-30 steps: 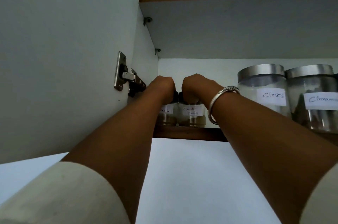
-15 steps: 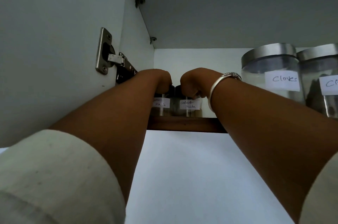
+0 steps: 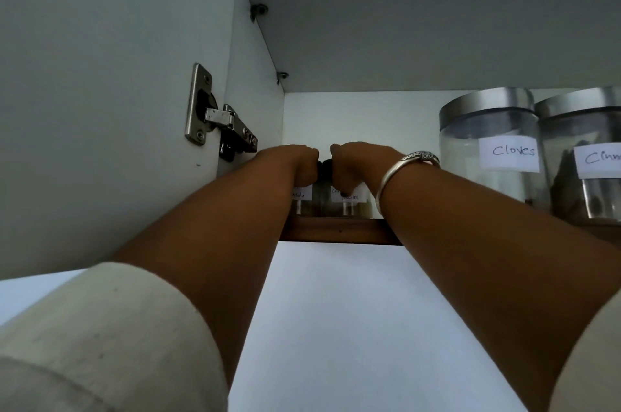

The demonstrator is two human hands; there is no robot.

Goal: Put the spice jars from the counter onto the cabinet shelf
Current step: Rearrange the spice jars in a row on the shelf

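Two small spice jars stand side by side at the left front corner of the cabinet shelf (image 3: 336,231): the left spice jar (image 3: 303,202) and the right spice jar (image 3: 352,203), each with a paper label and a dark lid. The left hand (image 3: 295,164) has its grip clamped over the left jar's lid, and the right hand (image 3: 356,162), with a bangle (image 3: 403,169) at the wrist, is clamped likewise on the other. The shelf's front edge hides the bases, so contact cannot be confirmed, but the step looks like setting down. The next move probably calls for loosening both grips and drawing the hands straight back without tipping the jars. The large Cloves jar (image 3: 494,149) and a second big jar (image 3: 584,159) stand towards the right end, and the hinge (image 3: 218,122) is just left of the left hand.
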